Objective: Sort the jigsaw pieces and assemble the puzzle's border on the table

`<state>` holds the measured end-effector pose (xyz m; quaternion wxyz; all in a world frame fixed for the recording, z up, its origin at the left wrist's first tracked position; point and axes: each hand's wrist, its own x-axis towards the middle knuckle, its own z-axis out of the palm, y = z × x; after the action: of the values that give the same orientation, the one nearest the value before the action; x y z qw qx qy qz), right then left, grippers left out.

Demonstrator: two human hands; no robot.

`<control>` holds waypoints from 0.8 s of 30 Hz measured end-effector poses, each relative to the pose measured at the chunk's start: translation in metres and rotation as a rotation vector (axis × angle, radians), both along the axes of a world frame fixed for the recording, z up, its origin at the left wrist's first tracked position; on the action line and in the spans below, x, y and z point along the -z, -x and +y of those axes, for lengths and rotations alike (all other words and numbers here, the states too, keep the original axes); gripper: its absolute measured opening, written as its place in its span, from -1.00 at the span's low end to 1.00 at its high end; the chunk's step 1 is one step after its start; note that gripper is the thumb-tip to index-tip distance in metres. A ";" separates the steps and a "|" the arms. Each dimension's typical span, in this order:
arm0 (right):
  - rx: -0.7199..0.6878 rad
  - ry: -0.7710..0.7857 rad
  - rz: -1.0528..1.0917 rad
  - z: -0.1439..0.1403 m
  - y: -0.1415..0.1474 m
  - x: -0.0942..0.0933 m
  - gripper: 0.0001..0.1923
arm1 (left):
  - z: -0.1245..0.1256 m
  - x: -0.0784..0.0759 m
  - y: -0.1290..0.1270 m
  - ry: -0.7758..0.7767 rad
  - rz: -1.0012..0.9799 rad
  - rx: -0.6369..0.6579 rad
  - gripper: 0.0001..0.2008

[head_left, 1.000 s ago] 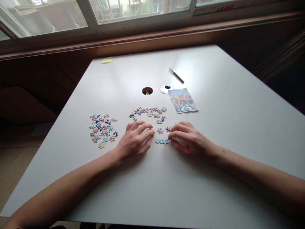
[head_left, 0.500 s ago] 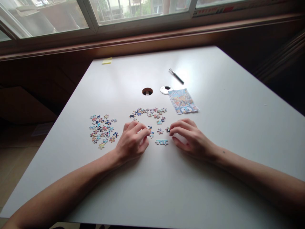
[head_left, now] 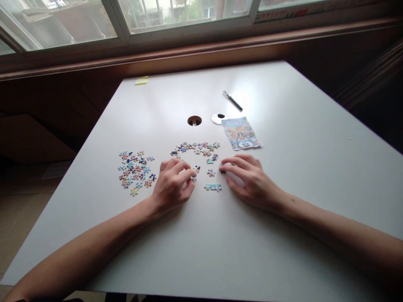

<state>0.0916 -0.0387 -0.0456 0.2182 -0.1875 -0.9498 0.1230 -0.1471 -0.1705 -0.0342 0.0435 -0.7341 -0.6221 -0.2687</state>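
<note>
My left hand (head_left: 173, 182) has its thumb and index finger pinched on a light blue jigsaw piece (head_left: 194, 179), mostly hidden by the fingertips. Just beyond them lies a dark blue and orange jigsaw piece (head_left: 197, 169). My right hand (head_left: 247, 178) rests with curved fingers apart from the thumb, its fingertips over a dark jigsaw piece (head_left: 223, 170) on the table. Between the hands lie a loose multicoloured piece (head_left: 210, 172) and a joined light blue strip (head_left: 213, 187). A small joined group (head_left: 212, 159) sits farther back.
Loose jigsaw pieces form a pile (head_left: 135, 170) at left and an arc (head_left: 197, 147) behind the hands. A picture sheet (head_left: 242, 133), a pen (head_left: 233, 100), a round cover (head_left: 218, 118), a table hole (head_left: 194, 121) and a yellow sticky note (head_left: 141, 80) are on the white table (head_left: 201, 251).
My left hand has drawn slightly left, and the light blue piece has moved with it, away from the dark blue and orange one. My right fingertips have shifted slightly over the dark piece.
</note>
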 end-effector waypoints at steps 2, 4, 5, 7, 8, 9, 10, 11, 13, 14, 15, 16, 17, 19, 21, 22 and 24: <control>0.031 -0.003 -0.014 0.000 0.001 0.000 -0.71 | 0.005 -0.007 -0.001 0.027 0.020 -0.025 -0.84; 0.062 -0.003 -0.026 -0.001 0.002 0.000 -0.69 | 0.016 -0.014 -0.001 0.079 0.065 -0.020 -0.84; 0.076 -0.004 -0.029 -0.001 0.002 0.000 -0.68 | 0.025 -0.017 -0.002 0.106 0.092 -0.009 -0.83; 0.103 -0.003 -0.027 -0.001 0.002 0.001 -0.65 | 0.049 -0.021 -0.004 0.137 0.132 0.029 -0.81; 0.119 -0.002 -0.018 -0.001 0.002 0.001 -0.64 | 0.063 -0.022 -0.005 0.139 0.132 0.026 -0.80; 0.138 0.001 -0.001 0.000 0.002 0.002 -0.64 | 0.078 -0.022 -0.007 0.140 0.121 0.007 -0.79; 0.158 0.007 0.020 0.001 0.002 0.002 -0.64 | 0.093 -0.021 -0.009 0.148 0.120 -0.008 -0.79; 0.178 0.017 0.045 0.001 0.002 0.003 -0.65 | 0.107 -0.020 -0.011 0.156 0.123 -0.020 -0.79; 0.208 0.046 0.091 0.003 0.002 0.004 -0.69 | 0.131 -0.019 -0.015 0.196 0.134 -0.014 -0.80; 0.215 0.063 0.107 0.004 0.002 0.004 -0.70 | 0.140 -0.020 -0.016 0.223 0.135 -0.004 -0.83; 0.218 0.079 0.120 0.004 0.002 0.005 -0.72 | 0.147 -0.022 -0.017 0.249 0.127 0.005 -0.87; 0.217 0.093 0.131 0.005 0.002 0.005 -0.73 | 0.153 -0.024 -0.017 0.280 0.100 0.011 -0.90; 0.215 0.105 0.141 0.005 0.002 0.005 -0.74 | 0.158 -0.027 -0.017 0.314 0.045 0.016 -0.93; 0.215 0.130 0.161 0.006 0.002 0.005 -0.75 | 0.166 -0.034 -0.017 0.393 -0.142 0.039 -0.89; 0.228 0.158 0.187 0.006 0.003 0.005 -0.76 | 0.173 -0.039 -0.019 0.474 -0.320 0.078 -0.84; 0.238 0.172 0.199 0.006 0.003 0.005 -0.77 | 0.175 -0.041 -0.021 0.496 -0.354 0.092 -0.82; 0.255 0.193 0.215 0.007 0.003 0.005 -0.78 | 0.179 -0.041 -0.027 0.494 -0.268 0.090 -0.86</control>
<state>0.0887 -0.0322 -0.0502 0.3130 -0.3120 -0.8735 0.2042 -0.1203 0.0084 0.0065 -0.2313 -0.7071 -0.6358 -0.2054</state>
